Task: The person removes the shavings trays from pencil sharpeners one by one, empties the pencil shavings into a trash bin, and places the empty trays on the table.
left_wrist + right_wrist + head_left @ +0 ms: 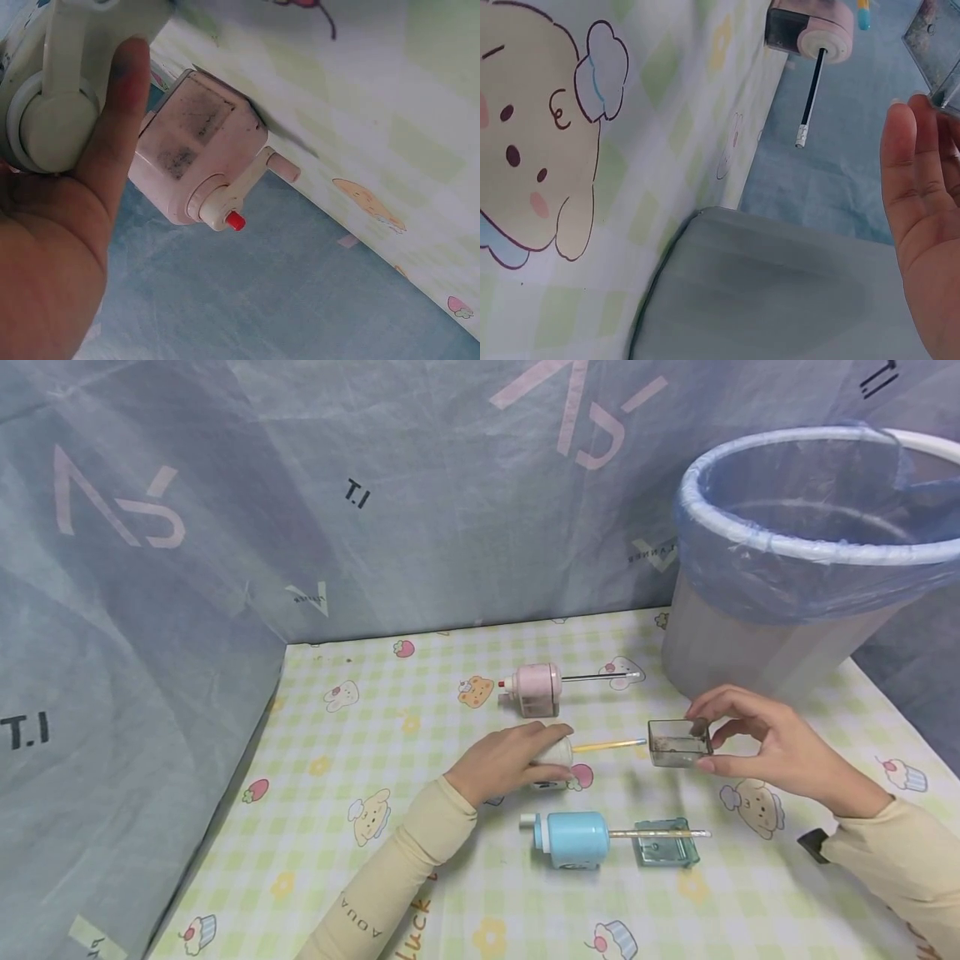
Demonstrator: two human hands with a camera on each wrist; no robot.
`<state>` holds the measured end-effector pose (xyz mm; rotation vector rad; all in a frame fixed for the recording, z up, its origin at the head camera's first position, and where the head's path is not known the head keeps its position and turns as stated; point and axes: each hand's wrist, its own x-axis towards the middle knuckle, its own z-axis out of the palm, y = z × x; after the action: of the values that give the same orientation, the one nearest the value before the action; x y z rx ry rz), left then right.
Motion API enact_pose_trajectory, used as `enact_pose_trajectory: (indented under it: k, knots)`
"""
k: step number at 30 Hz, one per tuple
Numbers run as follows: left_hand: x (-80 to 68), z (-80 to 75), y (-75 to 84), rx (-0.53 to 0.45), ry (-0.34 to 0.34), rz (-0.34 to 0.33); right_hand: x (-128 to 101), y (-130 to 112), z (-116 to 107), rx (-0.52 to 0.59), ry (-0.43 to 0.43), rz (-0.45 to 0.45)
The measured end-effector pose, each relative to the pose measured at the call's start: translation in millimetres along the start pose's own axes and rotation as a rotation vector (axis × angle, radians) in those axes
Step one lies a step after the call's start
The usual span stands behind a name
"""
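Observation:
My left hand [504,762] grips a white crank pencil sharpener [557,752], partly hidden under the fingers. A yellow pencil [609,746] sticks out of its right side. Between thumb and fingers, my right hand [772,743] pinches a see-through grey shavings drawer [675,745] just beyond the pencil's tip; dark specks show inside the drawer. In the left wrist view, the white sharpener's crank [60,120] is beside the hand. Nearer to me stands a blue sharpener [581,837] holding a pencil [652,833], which passes over a teal clear drawer [667,852] on the table.
Behind the left hand stands a pink sharpener [538,685] with a black pencil [600,677] in it. A large grey bin [750,643] lined with a blue bag rises at the back right. Grey-blue cloth [420,543] hangs behind the checked tablecloth [442,693].

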<state>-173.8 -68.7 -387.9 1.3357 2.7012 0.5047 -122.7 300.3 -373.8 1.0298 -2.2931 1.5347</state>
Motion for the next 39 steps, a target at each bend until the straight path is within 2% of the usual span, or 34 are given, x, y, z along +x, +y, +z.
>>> enact_pose_trajectory:
  k: [7, 14, 22, 31, 39]
  knots:
    - [1.0, 0.5, 4.5, 0.032, 0.014, 0.027, 0.2, -0.8, 0.1, 0.005, -0.005, 0.060]
    - [2.8, 5.5, 6.6, 0.110, 0.062, 0.049, 2.0, -0.2, 1.9, 0.016, 0.011, 0.033]
    - [2.2, 6.3, 6.1, 0.111, 0.074, 0.072, 3.0, 3.7, 3.0, 0.011, 0.036, 0.010]
    - [1.2, 6.5, 7.4, 0.112, 0.073, 0.051, 3.5, 0.6, 1.0, -0.012, 0.046, 0.023]
    - [0.2, 6.0, 10.2, 0.110, 0.066, 0.027, 1.3, -0.8, -2.1, 0.066, 0.055, 0.042]
